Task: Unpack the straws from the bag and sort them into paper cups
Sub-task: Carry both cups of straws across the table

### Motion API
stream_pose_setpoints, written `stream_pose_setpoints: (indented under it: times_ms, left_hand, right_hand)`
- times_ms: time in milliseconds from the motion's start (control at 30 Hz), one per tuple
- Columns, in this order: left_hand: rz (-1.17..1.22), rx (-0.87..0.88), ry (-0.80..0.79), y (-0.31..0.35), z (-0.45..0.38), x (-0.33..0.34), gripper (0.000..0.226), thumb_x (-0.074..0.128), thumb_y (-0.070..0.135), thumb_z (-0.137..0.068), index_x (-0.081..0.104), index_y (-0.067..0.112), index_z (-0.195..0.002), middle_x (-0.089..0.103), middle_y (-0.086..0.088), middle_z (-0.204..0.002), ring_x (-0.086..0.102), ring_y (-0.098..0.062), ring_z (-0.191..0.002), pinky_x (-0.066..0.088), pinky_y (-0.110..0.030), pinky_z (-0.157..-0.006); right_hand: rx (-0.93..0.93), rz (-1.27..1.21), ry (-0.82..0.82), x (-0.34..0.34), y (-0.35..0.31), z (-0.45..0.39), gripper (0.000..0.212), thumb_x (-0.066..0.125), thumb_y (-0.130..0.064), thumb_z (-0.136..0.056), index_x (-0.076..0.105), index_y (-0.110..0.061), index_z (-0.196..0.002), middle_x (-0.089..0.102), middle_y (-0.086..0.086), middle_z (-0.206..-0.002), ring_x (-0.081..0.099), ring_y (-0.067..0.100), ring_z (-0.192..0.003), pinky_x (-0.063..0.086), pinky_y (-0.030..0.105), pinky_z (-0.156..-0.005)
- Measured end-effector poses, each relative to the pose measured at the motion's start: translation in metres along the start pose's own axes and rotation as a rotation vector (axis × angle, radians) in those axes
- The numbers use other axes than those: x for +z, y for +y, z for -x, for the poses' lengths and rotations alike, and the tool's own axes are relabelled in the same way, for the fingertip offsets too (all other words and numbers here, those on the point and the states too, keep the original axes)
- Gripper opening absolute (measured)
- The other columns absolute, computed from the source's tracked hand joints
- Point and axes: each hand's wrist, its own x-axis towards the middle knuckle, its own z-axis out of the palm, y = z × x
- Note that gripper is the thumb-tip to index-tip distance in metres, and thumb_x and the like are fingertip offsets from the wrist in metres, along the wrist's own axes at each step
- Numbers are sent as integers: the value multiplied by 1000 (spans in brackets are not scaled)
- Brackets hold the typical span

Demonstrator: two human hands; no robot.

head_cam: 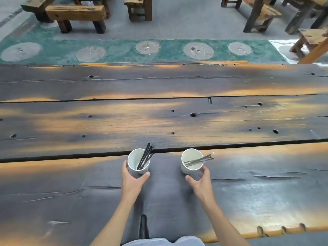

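Note:
Two white paper cups stand on the dark wooden table (159,121). The left cup (136,161) holds several black straws (144,157) leaning to the right. The right cup (190,161) holds a few clear wrapped straws (200,160) lying across its rim to the right. My left hand (132,181) wraps the near side of the left cup, thumb and fingers touching it. My right hand (200,180) is spread just below the right cup, fingertips at its base; whether it touches is unclear. No bag is in view.
A gap between planks (71,158) runs just behind the cups. The table's near edge (266,235) is at the bottom right. Wooden benches (76,16) and stools stand on the floor beyond the table.

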Motion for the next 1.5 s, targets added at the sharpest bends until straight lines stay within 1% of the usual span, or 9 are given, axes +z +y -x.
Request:
stream_pose_setpoints:
  times_ms: [100, 300, 467, 667, 800, 967, 1267, 1400, 1500]
  left_hand:
    - [57, -12, 28, -1, -5, 7, 100, 90, 21, -69, 30, 30, -149, 43, 9, -144, 42, -12, -134, 34, -30, -104]
    - [126, -2, 35, 4, -13, 13, 102, 91, 25, -64, 31, 36, -146, 50, 10, -138, 53, -12, -124, 41, -32, -102]
    - [159, 45, -2, 4, -16, 17, 93, 91, 17, -65, 38, 42, -138, 55, 16, -133, 55, 6, -117, 44, -27, -101]
    - [171, 21, 1, 5, -17, 22, 87, 91, 21, -67, 40, 46, -133, 57, 14, -133, 56, 5, -116, 45, -28, -100]
    - [183, 36, 9, 7, -23, 25, 80, 90, 18, -69, 42, 57, -121, 61, 25, -123, 58, 12, -109, 44, -20, -92]
    - [171, 76, 11, 20, -42, 27, 80, 89, 19, -70, 43, 59, -121, 60, 36, -118, 58, 11, -112, 47, -10, -85]
    - [175, 112, 42, 77, -120, 42, 74, 88, 14, -73, 42, 51, -118, 61, 23, -119, 58, 18, -103, 44, 1, -77]
    - [174, 157, 56, 108, -163, 52, 75, 87, 16, -74, 40, 38, -127, 60, 19, -120, 58, 17, -102, 43, 0, -77]
    - [181, 173, 62, 131, -199, 59, 76, 88, 21, -73, 39, 37, -129, 58, 19, -121, 60, 1, -111, 47, -16, -88]
  right_hand:
    - [-9, -31, -24, 4, 0, -11, 79, 80, -14, -78, 36, -22, -143, 46, -4, -142, 42, 15, -132, 37, 41, -111]
    - [-23, -168, -47, 11, -3, -25, 69, 84, -12, -73, 45, -32, -126, 62, -7, -127, 59, -2, -112, 42, 18, -89]
    - [-27, -243, -35, 18, -6, -36, 69, 85, -10, -72, 44, -23, -127, 64, 2, -124, 60, 16, -116, 47, 29, -97]
    - [-25, -257, -53, 20, -7, -44, 75, 86, -16, -70, 43, -23, -131, 56, 8, -133, 54, 21, -124, 41, 47, -110]
    - [-39, -249, -67, 21, -11, -47, 81, 86, -27, -66, 42, -27, -133, 54, 5, -134, 53, 19, -125, 41, 45, -110]
    - [-54, -301, -77, 26, -25, -64, 76, 86, -24, -67, 43, -32, -129, 63, -5, -126, 59, 8, -117, 46, 34, -103]
    - [-179, -299, -76, 47, -95, -141, 72, 86, -23, -66, 44, -38, -122, 68, -14, -116, 63, 2, -109, 47, 27, -95]
    - [-230, -292, -74, 58, -127, -180, 79, 87, -19, -68, 40, -30, -132, 64, -8, -122, 62, 4, -111, 48, 23, -93]
    - [-248, -279, -49, 68, -150, -213, 82, 88, -17, -69, 39, -24, -134, 62, -4, -124, 61, 6, -111, 49, 27, -94]
